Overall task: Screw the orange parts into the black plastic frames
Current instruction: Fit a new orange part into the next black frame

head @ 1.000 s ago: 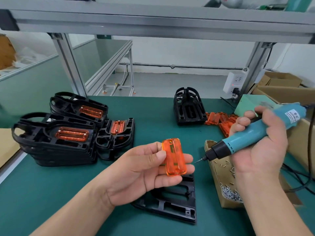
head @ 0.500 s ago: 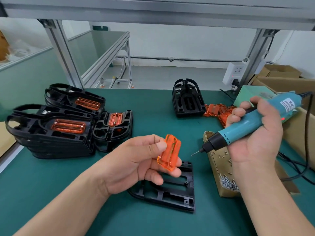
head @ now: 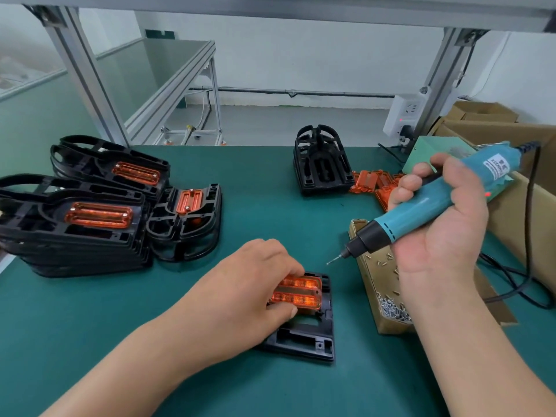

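An orange part (head: 298,292) lies in a black plastic frame (head: 310,338) flat on the green mat in front of me. My left hand (head: 249,296) rests over the frame's left side, with thumb and fingers pinching the orange part's left end. My right hand (head: 442,224) grips a teal electric screwdriver (head: 427,206); its bit points down-left, in the air above and to the right of the frame. Loose orange parts (head: 376,183) lie at the back right.
Stacks of black frames with orange parts fitted (head: 90,218) stand at the left. A black frame stack (head: 322,164) sits at the back. A cardboard box of small screws (head: 388,296) lies right of the frame. The screwdriver's cable (head: 529,236) loops at the right beside cardboard boxes.
My left hand has turned palm down and lowered the orange part from the air into the black frame. The screwdriver has stayed up at the right.
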A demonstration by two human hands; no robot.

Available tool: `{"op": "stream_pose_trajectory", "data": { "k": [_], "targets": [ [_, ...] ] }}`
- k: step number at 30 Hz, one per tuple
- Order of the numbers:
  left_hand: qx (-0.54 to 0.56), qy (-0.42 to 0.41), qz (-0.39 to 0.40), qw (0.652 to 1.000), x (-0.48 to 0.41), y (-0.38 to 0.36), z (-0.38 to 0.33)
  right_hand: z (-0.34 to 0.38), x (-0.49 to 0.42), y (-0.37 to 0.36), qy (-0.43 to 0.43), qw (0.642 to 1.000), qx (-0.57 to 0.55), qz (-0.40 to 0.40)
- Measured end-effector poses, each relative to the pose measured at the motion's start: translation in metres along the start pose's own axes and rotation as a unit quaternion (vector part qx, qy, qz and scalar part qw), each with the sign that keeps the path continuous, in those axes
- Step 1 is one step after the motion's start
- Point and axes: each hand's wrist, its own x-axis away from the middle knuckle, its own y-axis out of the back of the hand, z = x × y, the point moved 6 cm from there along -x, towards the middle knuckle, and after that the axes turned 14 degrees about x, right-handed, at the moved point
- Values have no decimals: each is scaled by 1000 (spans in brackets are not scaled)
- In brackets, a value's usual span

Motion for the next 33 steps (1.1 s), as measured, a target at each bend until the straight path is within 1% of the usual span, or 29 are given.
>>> {"op": "stream_pose_trajectory", "data": {
  "k": [5,25,33],
  "targets": [
    [-19,-3,11,1000,0,-3,-3,0,0,0,-4,1000,-1,0],
    [-34,-3,26,999,0,-6,-3,0,1,1,-6,1000,-3,7],
    [15,29,36,999,-1,-14,12,0,1,0,-9,1000,-4,2]
  ]
}}
